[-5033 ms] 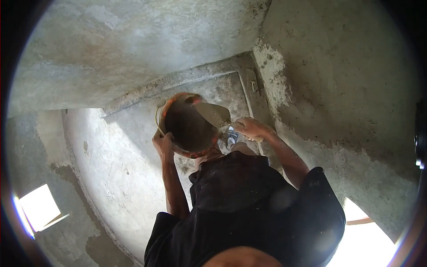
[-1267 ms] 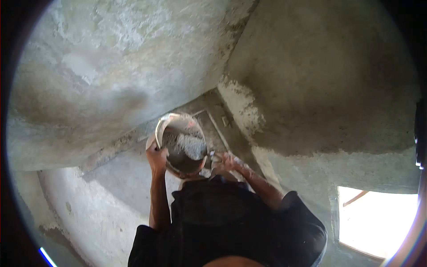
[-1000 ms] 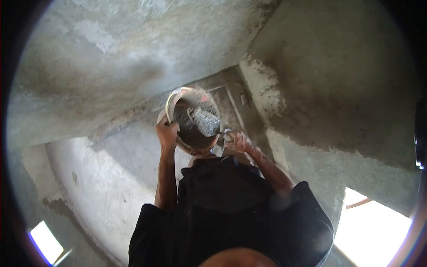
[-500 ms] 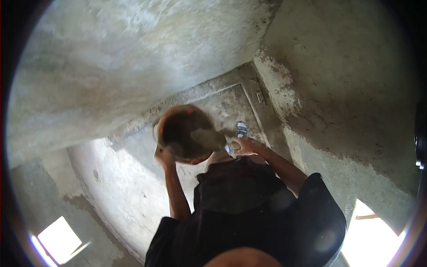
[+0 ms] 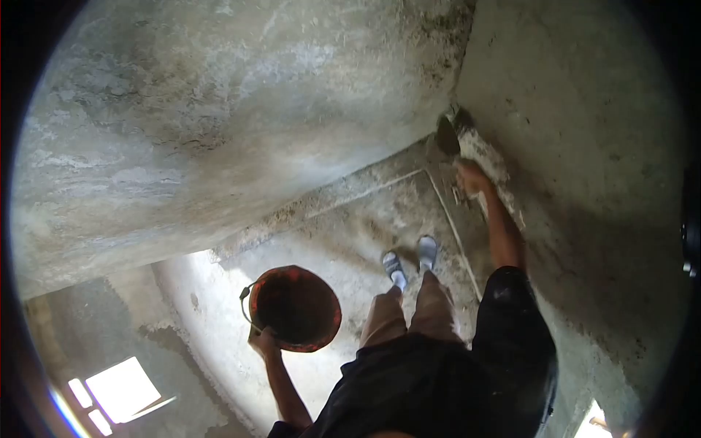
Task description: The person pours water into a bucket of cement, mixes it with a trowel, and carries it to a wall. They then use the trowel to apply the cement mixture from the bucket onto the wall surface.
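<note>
My left hand (image 5: 264, 343) is closed on the rim of a reddish-orange bucket (image 5: 332, 321), whose dark inside faces up towards me. Its wire handle (image 5: 245, 306) hangs out on the left side. What lies in the bucket is too dark to make out. My right arm reaches forward, and my right hand (image 5: 473, 177) is wrapped round the handle of a trowel. The trowel's dark blade (image 5: 447, 136) is up at the corner where the two walls meet, close to a pale, rough patch (image 5: 488, 155) low on the right wall.
A large mottled wall (image 5: 219, 131) rises in front, and another wall (image 5: 584, 131) stands on the right. My feet, in grey sandals (image 5: 428, 248), are on the concrete floor (image 5: 350, 241), with a raised ledge along the walls. Bright openings (image 5: 123, 389) show at lower left and lower right.
The trowel has moved from beside the bucket up and right to the wall corner as my right arm stretched out. The bucket has shifted lower in view, apart from the trowel.
</note>
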Tool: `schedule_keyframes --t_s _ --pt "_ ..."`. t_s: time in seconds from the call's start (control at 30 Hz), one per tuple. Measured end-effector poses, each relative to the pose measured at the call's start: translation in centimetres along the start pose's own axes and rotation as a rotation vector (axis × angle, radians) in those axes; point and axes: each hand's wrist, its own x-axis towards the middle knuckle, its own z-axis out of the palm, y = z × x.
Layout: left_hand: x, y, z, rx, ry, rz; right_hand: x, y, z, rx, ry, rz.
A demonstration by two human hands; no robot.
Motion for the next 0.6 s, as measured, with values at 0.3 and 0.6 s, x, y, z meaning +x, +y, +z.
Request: schedule_keyframes --t_s 0.3,0.6 --pt "-0.4 -1.4 4.9 -0.232 -0.276 -0.051 -23.1 -16.5 11.8 -0.103 -0.094 -0.084" --pt "-4.2 5.2 11.6 0.005 -0.517 0.311 -25.2 -7.8 24.3 -1.44 0.599 -0.824"
